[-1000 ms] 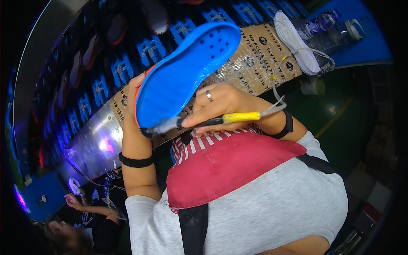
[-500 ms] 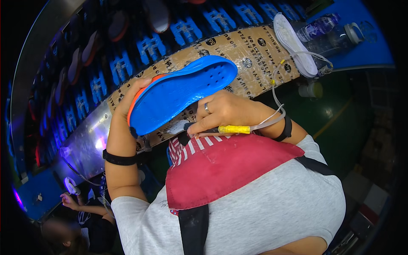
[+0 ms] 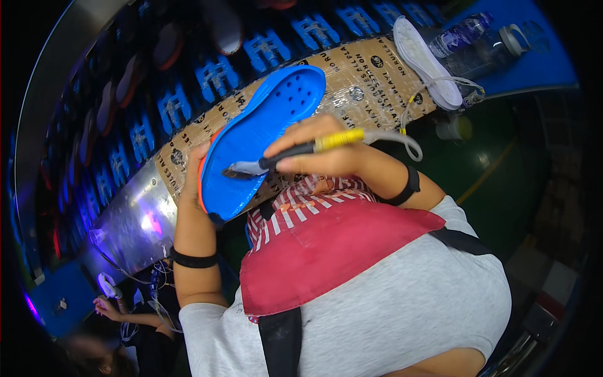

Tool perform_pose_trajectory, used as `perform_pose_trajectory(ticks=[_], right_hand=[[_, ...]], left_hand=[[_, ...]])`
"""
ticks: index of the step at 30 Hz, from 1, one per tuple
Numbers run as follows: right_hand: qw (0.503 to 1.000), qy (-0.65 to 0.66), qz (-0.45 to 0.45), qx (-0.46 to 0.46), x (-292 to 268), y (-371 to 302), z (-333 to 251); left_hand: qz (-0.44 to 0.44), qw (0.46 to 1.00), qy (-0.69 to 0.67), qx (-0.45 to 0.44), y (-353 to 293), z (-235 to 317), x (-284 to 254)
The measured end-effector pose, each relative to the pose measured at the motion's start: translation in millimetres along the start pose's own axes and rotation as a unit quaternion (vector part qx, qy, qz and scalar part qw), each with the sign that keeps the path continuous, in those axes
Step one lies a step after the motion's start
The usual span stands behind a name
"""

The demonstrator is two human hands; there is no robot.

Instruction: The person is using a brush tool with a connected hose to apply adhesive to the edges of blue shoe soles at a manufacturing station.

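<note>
A blue shoe sole with an orange edge and several small holes at one end is tilted above the cardboard-covered bench. My left hand is closed round its orange-edged end, the fingers partly hidden behind it. In my right hand is a brush with a dark handle, yellow tape and a clear tube running from its back end. Its pale bristles rest on or just over the sole's glossy inner face, near the end that my left hand grips.
Printed cardboard covers the bench beside a shiny metal plate. Blue fixtures line the far side. A white shoe sole, a purple-labelled bottle and a clear jug lie at right. Another person's hand shows lower left.
My right hand has lifted the brush from the sole's near edge up onto its inner face. The sole has turned and shifted left, its holed end now higher.
</note>
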State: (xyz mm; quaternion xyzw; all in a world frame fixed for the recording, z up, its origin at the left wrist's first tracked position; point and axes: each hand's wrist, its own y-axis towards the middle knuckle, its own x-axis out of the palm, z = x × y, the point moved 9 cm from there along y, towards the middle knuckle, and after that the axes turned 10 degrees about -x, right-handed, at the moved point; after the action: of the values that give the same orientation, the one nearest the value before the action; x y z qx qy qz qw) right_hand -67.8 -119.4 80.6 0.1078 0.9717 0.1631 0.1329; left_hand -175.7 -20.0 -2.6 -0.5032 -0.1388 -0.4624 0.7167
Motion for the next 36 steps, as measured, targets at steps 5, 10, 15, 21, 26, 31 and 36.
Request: perform_pose_trajectory(ticks=[5,10,15,21,26,31,36], right_hand=[[0.987,0.072,0.119,0.083,-34.6,-8.7,26.2],[0.96,-0.12,0.235,-0.092,-65.8,-15.0,-2.2],[0.964,-0.152,0.126,-0.178,-72.7,-25.7,-40.5],[0.931,-0.179,0.287,-0.14,-147.4,-72.6,-74.6],[0.915,-0.119,0.376,-0.086,-175.5,-110.9,-69.7],[0.919,-0.114,0.371,-0.068,-170.0,-110.3,-66.1],[0.921,-0.042,0.384,-0.044,-177.4,-114.9,-46.5]], left_hand=[[-0.121,0.993,-0.002,-0.001,6.6,-11.7,7.2],[-0.126,0.992,-0.018,0.004,17.9,-8.7,23.6],[-0.087,0.983,0.076,0.14,26.6,7.5,40.4],[-0.253,0.923,0.128,0.26,0.0,59.8,164.8],[-0.312,0.878,0.136,0.337,-10.2,144.5,310.3],[-0.224,0.931,-0.009,0.287,43.1,261.0,352.2],[-0.187,0.89,0.245,0.335,26.6,189.6,362.7]])
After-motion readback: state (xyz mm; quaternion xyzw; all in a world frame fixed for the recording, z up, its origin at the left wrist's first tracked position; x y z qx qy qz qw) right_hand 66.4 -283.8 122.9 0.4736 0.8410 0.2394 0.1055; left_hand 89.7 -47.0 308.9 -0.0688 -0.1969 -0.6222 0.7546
